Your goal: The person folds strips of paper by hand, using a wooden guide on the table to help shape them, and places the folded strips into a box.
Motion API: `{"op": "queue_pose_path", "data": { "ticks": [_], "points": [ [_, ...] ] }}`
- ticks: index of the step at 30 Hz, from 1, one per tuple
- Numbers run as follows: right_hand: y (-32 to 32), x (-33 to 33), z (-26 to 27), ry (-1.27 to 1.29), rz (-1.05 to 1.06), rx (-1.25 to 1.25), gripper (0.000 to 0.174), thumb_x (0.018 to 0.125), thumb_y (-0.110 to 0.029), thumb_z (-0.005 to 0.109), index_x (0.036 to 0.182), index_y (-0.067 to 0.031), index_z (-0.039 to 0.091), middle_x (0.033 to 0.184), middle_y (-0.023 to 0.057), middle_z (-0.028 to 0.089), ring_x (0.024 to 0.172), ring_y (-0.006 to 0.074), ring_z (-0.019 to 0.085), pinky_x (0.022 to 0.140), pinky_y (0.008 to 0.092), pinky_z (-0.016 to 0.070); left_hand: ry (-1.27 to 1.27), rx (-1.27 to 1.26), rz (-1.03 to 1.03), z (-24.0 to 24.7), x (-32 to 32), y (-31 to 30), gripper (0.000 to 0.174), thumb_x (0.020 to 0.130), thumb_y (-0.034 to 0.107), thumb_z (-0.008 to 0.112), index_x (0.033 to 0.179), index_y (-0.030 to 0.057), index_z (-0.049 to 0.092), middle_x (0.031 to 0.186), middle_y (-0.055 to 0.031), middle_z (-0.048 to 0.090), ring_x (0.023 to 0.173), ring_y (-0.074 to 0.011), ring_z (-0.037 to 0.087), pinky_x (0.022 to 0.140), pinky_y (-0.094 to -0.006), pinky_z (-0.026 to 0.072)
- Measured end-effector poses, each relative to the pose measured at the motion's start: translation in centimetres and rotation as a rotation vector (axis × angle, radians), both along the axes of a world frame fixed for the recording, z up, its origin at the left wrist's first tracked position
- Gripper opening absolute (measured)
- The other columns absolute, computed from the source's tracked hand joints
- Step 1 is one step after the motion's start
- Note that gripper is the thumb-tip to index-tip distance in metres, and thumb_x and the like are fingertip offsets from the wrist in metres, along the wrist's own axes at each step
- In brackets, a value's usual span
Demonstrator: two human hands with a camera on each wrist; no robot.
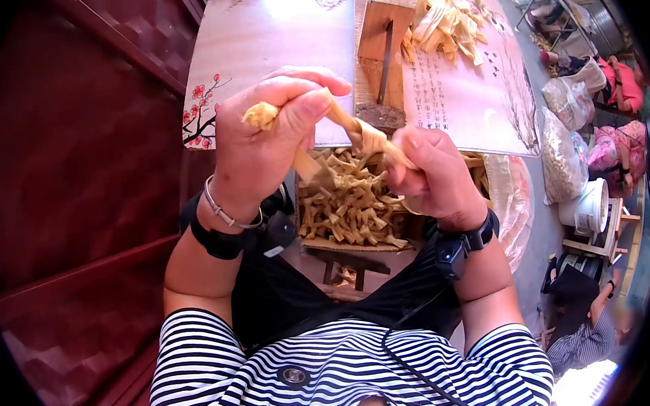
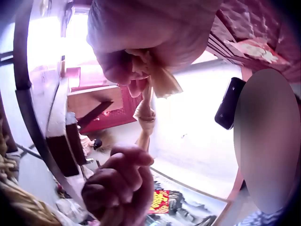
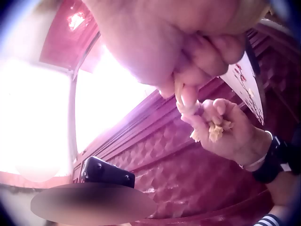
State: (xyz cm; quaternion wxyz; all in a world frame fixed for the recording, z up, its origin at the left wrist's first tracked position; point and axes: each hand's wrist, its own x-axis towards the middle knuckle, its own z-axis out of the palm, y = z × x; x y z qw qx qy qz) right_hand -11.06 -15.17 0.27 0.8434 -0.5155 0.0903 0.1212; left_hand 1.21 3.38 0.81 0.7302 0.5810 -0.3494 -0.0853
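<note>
A pale yellow, soft-looking strip [image 1: 373, 138] with a knot partway along it stretches between both hands above a box. My left hand [image 1: 261, 136] grips one end, its fingers curled; a folded end sticks out beside the thumb and a flat tail hangs below the palm. Thumb and fingers of my right hand [image 1: 438, 170] pinch the other end just beyond the knot. The left wrist view shows the knot [image 2: 145, 117] midway between the hands. In the right wrist view, the two hands are close together with the strip [image 3: 179, 94] partly hidden by fingers.
Below the hands is a cardboard box [image 1: 357, 246] full of similar knotted pieces [image 1: 351, 201]. A wooden block [image 1: 381, 28] with a dark metal bar stands ahead, beside a pile of loose strips [image 1: 444, 24] on the printed tabletop [image 1: 270, 28]. A white bucket [image 1: 589, 205] and bags stand right.
</note>
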Motion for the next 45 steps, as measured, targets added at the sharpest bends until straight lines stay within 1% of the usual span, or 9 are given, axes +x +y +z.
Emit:
{"op": "queue_pose_path", "data": {
  "ticks": [6, 20, 25, 33, 34, 37, 39, 43, 45],
  "points": [
    [1.3, 0.7, -0.2, 0.112, -0.012, -0.058, 0.037, 0.093, -0.038, 0.060, 0.077, -0.0040, 0.063, 0.057, -0.0067, 0.040, 0.049, 0.0029, 0.032, 0.044, 0.0195, 0.0227, 0.337, 0.082, -0.430, -0.9, -0.7, -0.8, 0.020, 0.082, 0.005, 0.070, 0.095, -0.0015, 0.057, 0.070, -0.0078, 0.062, 0.050, -0.0061, 0.048, 0.045, -0.0191, 0.0397],
    [-4.0, 4.2, -3.4, -0.237, -0.661, -1.455, 0.021, 0.082, -0.027, 0.073, 0.082, -0.0078, 0.065, 0.063, 0.0085, 0.064, 0.057, 0.0154, 0.061, 0.053, 0.0298, 0.0463, -0.147, 0.566, 0.265, -3.2, 1.6, -5.1, 0.016, 0.088, 0.016, 0.066, 0.090, -0.0004, 0.067, 0.071, -0.0011, 0.062, 0.061, -0.0061, 0.056, 0.054, -0.0215, 0.0447],
    [-2.7, 2.4, -2.6, -0.485, -0.673, -1.068, 0.009, 0.083, -0.009, 0.072, 0.082, -0.0054, 0.063, 0.070, 0.0015, 0.065, 0.061, 0.0030, 0.057, 0.051, 0.0202, 0.0444, -0.049, 0.393, 0.293, -3.0, 1.0, -3.0, 0.019, 0.088, 0.017, 0.067, 0.084, -0.0012, 0.067, 0.066, -0.0038, 0.061, 0.059, -0.0073, 0.059, 0.052, -0.0241, 0.0473],
    [0.6, 2.2, -0.8, -1.234, -0.337, -1.152, 0.011, 0.077, -0.014, 0.071, 0.080, -0.0088, 0.062, 0.062, 0.0035, 0.058, 0.049, 0.0199, 0.057, 0.046, 0.0303, 0.0443, 0.473, 0.298, -0.421, -3.3, -2.9, -2.0, 0.015, 0.089, 0.012, 0.058, 0.085, -0.0018, 0.065, 0.071, -0.0008, 0.064, 0.064, -0.0066, 0.058, 0.054, -0.0250, 0.0456],
    [0.4, 2.0, -0.9, -1.262, -0.319, -1.113, 0.011, 0.076, -0.014, 0.071, 0.081, -0.0082, 0.062, 0.061, 0.0041, 0.057, 0.048, 0.0205, 0.056, 0.046, 0.0301, 0.0433, -0.075, 0.571, -0.474, -3.2, -2.5, -2.5, 0.015, 0.087, 0.013, 0.061, 0.083, -0.0012, 0.065, 0.070, -0.0029, 0.064, 0.064, -0.0093, 0.060, 0.055, -0.0271, 0.0478],
    [-1.2, 0.8, 0.1, -1.210, -0.341, -1.191, 0.008, 0.080, -0.011, 0.068, 0.084, -0.0043, 0.065, 0.060, 0.0055, 0.058, 0.048, 0.0218, 0.057, 0.045, 0.0302, 0.0437, 0.477, 0.492, -1.031, -1.0, -2.8, -1.8, 0.013, 0.085, 0.012, 0.062, 0.085, -0.0001, 0.068, 0.074, -0.0080, 0.067, 0.060, -0.0136, 0.061, 0.056, -0.0261, 0.0504],
    [-1.4, 0.7, -0.3, -1.087, -0.458, -1.381, 0.011, 0.082, -0.013, 0.068, 0.083, -0.0024, 0.065, 0.060, 0.0054, 0.058, 0.049, 0.0225, 0.058, 0.046, 0.0308, 0.0444, 0.656, 0.104, -0.937, -1.2, -3.1, -0.6, 0.017, 0.083, 0.011, 0.068, 0.088, -0.0044, 0.068, 0.076, -0.0121, 0.068, 0.057, -0.0116, 0.059, 0.053, -0.0250, 0.0489],
    [0.4, 0.6, -1.0, -0.478, -0.334, -1.021, 0.033, 0.091, -0.031, 0.059, 0.073, -0.0046, 0.063, 0.055, 0.0088, 0.056, 0.048, 0.0185, 0.056, 0.045, 0.0310, 0.0414, -0.363, 0.357, -0.333, -0.2, -1.7, -1.0, 0.033, 0.079, 0.023, 0.073, 0.100, -0.0017, 0.068, 0.080, -0.0081, 0.060, 0.060, -0.0126, 0.052, 0.052, -0.0245, 0.0415],
    [1.4, 0.6, -1.3, -0.136, 0.032, -0.202, 0.026, 0.091, -0.024, 0.057, 0.083, -0.0005, 0.065, 0.059, -0.0009, 0.052, 0.048, 0.0074, 0.046, 0.044, 0.0234, 0.0358, -0.744, 0.459, -0.156, 0.5, -1.5, -1.4, 0.035, 0.077, 0.023, 0.074, 0.101, -0.0011, 0.068, 0.080, -0.0065, 0.057, 0.064, -0.0149, 0.053, 0.055, -0.0255, 0.0418]
  ]
}}
